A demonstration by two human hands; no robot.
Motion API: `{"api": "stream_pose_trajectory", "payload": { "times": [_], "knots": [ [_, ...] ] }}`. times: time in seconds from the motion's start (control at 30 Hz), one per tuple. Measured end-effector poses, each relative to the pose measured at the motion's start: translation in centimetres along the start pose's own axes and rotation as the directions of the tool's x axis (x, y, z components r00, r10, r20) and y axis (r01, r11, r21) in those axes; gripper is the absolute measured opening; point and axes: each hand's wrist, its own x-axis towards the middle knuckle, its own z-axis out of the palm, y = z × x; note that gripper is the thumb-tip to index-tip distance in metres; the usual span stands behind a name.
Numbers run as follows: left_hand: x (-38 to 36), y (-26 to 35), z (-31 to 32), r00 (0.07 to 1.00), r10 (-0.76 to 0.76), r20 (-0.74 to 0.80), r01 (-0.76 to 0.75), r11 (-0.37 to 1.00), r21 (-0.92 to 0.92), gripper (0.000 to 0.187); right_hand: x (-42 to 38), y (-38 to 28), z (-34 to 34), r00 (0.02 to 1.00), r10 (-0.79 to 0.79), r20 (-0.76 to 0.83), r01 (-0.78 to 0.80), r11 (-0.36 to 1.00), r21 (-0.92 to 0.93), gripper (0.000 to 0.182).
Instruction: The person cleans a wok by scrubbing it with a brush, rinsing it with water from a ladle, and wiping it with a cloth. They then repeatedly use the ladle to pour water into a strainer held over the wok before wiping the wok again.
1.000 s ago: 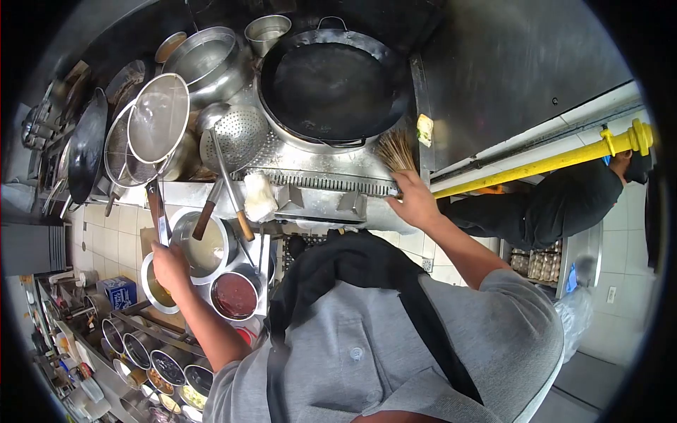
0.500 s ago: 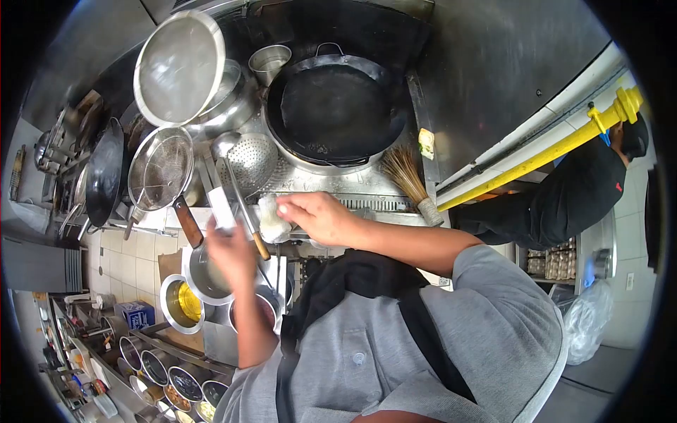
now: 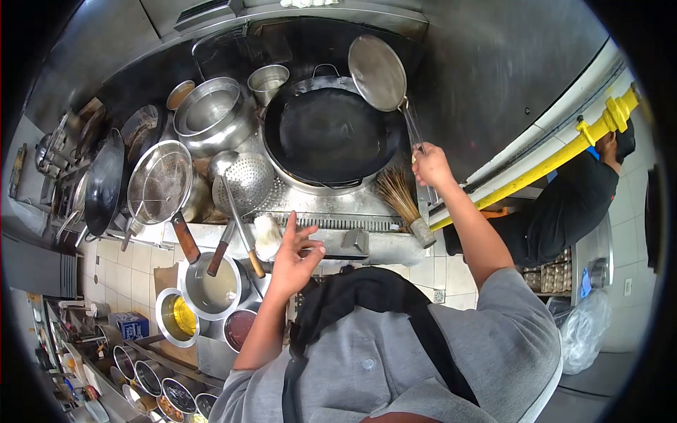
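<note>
My right hand [image 3: 432,167] grips the handle of a round, fine-mesh strainer [image 3: 377,72], raised over the right rim of a large black wok [image 3: 331,134]. Fingers apart and holding nothing, my left hand [image 3: 293,261] hovers in front of the stove edge. Closest to it is a bunched white cloth [image 3: 267,236]. To the left of that lie a long-handled ladle [image 3: 243,229] and a perforated skimmer [image 3: 248,183]. A bamboo wok brush [image 3: 402,201] leans below my right hand.
Metal pots [image 3: 215,127] stand left of the wok, near a wire-mesh strainer [image 3: 161,182] with a wooden handle. Below are a pot of cloudy liquid [image 3: 211,285] and a bowl of yellow oil [image 3: 182,317]. A yellow pipe [image 3: 543,166] runs along the right; a person in black [image 3: 564,201] is beyond it.
The fine-mesh strainer has gone from above the pots at left to the wok's right side, now in my right hand. My right hand left the cloth; my left hand moved right and opened.
</note>
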Motion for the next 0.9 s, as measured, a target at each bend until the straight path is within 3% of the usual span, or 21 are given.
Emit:
{"api": "stream_pose_trajectory", "payload": {
  "times": [0.1,0.23,0.4,0.5,0.9],
  "knots": [
    [-0.5,0.8,-0.4,1.000,-0.002,0.001,0.002,0.999,-0.035,0.079,1.0,0.1,1.6,1.000,0.027,0.010,-0.027,1.000,-0.002,0.028],
    [-1.7,1.6,-1.1,0.999,0.018,0.043,-0.015,0.997,-0.070,0.076,2.0,1.1,4.0,0.994,0.048,0.098,-0.057,0.994,0.098,0.025],
    [-2.8,0.7,-1.7,1.000,0.003,0.010,-0.002,0.996,-0.093,0.081,2.3,1.4,6.3,0.977,0.063,0.206,-0.103,0.977,0.189,0.024],
    [-3.1,0.9,-1.7,1.000,0.009,-0.007,-0.010,0.996,-0.084,0.077,1.0,0.3,7.1,0.944,0.094,0.316,-0.210,0.910,0.357,0.016],
    [-2.3,0.6,-1.3,0.998,-0.024,0.063,0.025,0.999,-0.023,0.078,-2.1,-0.6,7.2,0.879,0.072,0.471,-0.294,0.860,0.417,0.013]
  ]
}}
